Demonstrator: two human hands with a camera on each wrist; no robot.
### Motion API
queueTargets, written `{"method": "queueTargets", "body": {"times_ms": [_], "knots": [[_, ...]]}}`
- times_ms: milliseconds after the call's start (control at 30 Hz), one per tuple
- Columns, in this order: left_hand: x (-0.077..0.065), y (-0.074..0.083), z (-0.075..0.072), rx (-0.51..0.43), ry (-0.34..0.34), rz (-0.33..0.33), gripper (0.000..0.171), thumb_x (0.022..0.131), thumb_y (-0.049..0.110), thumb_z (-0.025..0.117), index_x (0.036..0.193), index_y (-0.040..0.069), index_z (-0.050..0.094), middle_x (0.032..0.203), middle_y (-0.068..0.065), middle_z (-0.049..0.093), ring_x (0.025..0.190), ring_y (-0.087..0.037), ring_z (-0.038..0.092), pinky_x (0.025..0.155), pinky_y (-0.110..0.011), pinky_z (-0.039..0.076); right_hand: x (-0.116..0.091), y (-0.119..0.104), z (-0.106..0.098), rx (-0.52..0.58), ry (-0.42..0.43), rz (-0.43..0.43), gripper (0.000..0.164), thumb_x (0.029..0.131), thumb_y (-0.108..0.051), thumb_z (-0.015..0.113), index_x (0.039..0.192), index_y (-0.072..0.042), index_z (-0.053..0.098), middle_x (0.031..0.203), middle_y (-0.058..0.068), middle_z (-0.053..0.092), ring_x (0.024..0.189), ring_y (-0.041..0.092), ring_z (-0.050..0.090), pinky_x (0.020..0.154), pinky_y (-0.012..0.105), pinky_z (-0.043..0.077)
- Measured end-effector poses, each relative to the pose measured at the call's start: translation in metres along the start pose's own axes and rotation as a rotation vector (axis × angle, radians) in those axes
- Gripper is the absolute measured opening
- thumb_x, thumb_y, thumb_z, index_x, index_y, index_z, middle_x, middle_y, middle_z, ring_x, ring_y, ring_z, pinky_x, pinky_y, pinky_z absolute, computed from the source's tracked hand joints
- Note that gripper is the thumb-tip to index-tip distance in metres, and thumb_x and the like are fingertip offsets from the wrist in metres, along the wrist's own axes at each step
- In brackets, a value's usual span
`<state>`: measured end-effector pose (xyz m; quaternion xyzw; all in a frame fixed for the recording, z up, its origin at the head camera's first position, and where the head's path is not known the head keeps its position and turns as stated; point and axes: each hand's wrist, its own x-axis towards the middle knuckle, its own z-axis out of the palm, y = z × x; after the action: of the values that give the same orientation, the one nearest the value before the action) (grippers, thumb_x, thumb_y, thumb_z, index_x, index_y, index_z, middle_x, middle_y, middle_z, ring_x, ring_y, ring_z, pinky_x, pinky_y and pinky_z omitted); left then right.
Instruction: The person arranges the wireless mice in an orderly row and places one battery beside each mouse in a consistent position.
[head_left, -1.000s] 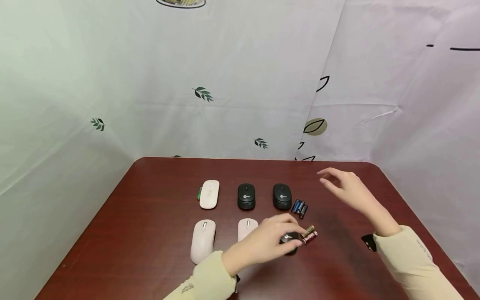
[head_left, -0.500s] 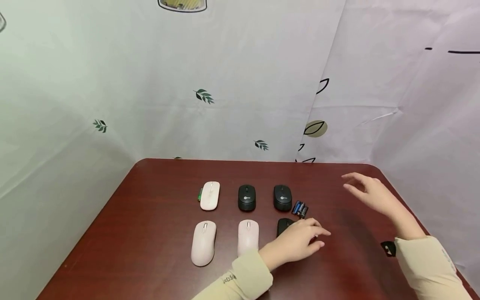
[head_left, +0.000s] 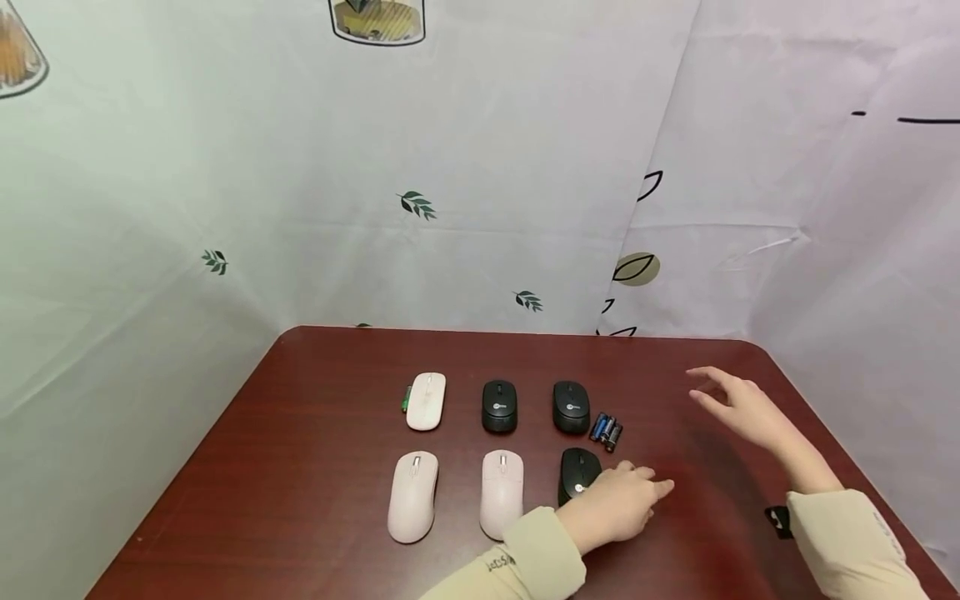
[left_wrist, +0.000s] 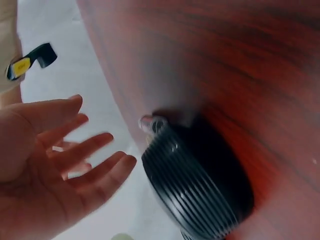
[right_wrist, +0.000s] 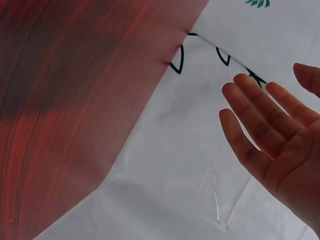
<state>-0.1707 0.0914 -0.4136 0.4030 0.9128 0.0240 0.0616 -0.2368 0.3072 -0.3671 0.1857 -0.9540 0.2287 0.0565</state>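
Observation:
In the head view my left hand (head_left: 615,504) hovers at the near right of the black mouse (head_left: 580,473), covering its lower part. The left wrist view has this mouse's ribbed side (left_wrist: 192,185) apart from the loosely extended fingers (left_wrist: 92,150), with nothing held. Beside the mouse, the end of a battery (left_wrist: 156,124) shows there; the head view hides it behind the hand. My right hand (head_left: 753,417) is raised over the table's right side. Its fingers (right_wrist: 265,120) are spread and hold nothing.
Two more black mice, the middle one (head_left: 499,406) and the right one (head_left: 572,407), stand behind. Several blue and dark batteries (head_left: 606,432) lie near the latter. White mice (head_left: 426,401) and pinkish ones (head_left: 412,497) are at left, a green battery (head_left: 407,398) beside the back one.
My left hand has moved right, from over the near black mouse to its right side, uncovering more of it. My right hand has drawn back to the right. The head view has tilted up slightly.

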Motion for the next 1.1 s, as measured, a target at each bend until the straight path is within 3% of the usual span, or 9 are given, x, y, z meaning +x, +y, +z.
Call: {"method": "queueTargets", "body": {"times_ms": [67,167,333,500,667,900,1100], "knots": [[0.003,0.004,0.003,0.011,0.013,-0.042,0.043,0.091,0.028,0.061,0.132,0.037,0.052,0.123,0.012,0.057,0.101,-0.009,0.054,0.073,-0.019,0.048,0.000,-0.001,0.001,0.004,0.000,0.001,0.037,0.094,-0.020,0.057,0.124,0.001,0.053,0.099,0.018,0.070,0.088,0.033,0.067,0.066,0.032,0.051],[0.006,0.006,0.008,0.063,0.045,-0.075,0.035,0.090,0.025,0.063,0.122,0.037,0.060,0.109,0.010,0.059,0.088,-0.011,0.053,0.065,-0.021,0.046,-0.001,-0.002,0.002,0.009,0.001,0.005,0.036,0.094,-0.020,0.057,0.123,0.000,0.053,0.100,0.018,0.070,0.090,0.033,0.067,0.068,0.033,0.051],[0.007,0.004,0.010,0.124,0.122,-0.098,0.018,0.084,0.023,0.068,0.099,0.032,0.069,0.092,0.006,0.058,0.076,-0.010,0.052,0.058,-0.021,0.045,-0.001,-0.003,0.003,0.013,-0.008,0.013,0.038,0.094,-0.021,0.057,0.124,0.001,0.053,0.101,0.017,0.069,0.090,0.032,0.067,0.068,0.032,0.051],[0.008,-0.001,0.014,0.122,0.191,-0.150,0.011,0.080,0.023,0.072,0.088,0.030,0.072,0.086,0.006,0.058,0.071,-0.008,0.054,0.056,-0.019,0.046,0.003,-0.007,0.005,0.024,-0.019,-0.001,0.038,0.094,-0.021,0.056,0.125,0.001,0.053,0.102,0.018,0.069,0.090,0.030,0.067,0.067,0.030,0.051],[0.009,0.000,0.019,0.106,0.197,-0.166,0.011,0.080,0.023,0.072,0.089,0.028,0.072,0.083,0.006,0.059,0.069,-0.008,0.055,0.056,-0.019,0.047,0.000,-0.008,0.006,0.012,-0.025,0.003,0.037,0.094,-0.020,0.057,0.124,0.002,0.053,0.101,0.017,0.069,0.088,0.030,0.067,0.066,0.029,0.051],[0.011,0.005,0.023,0.134,0.162,-0.176,0.019,0.085,0.027,0.068,0.102,0.032,0.067,0.088,0.006,0.061,0.073,-0.009,0.055,0.058,-0.019,0.047,-0.002,-0.007,0.006,0.012,-0.040,0.010,0.038,0.093,-0.020,0.058,0.125,0.001,0.053,0.101,0.015,0.069,0.087,0.027,0.067,0.066,0.029,0.050],[0.011,0.007,0.025,0.144,0.195,-0.183,0.009,0.085,0.029,0.067,0.093,0.030,0.069,0.085,0.007,0.062,0.071,-0.008,0.057,0.058,-0.019,0.047,-0.005,-0.007,0.007,0.022,-0.047,0.015,0.037,0.092,-0.017,0.060,0.124,0.000,0.054,0.098,0.012,0.069,0.083,0.021,0.066,0.065,0.027,0.050]]}}
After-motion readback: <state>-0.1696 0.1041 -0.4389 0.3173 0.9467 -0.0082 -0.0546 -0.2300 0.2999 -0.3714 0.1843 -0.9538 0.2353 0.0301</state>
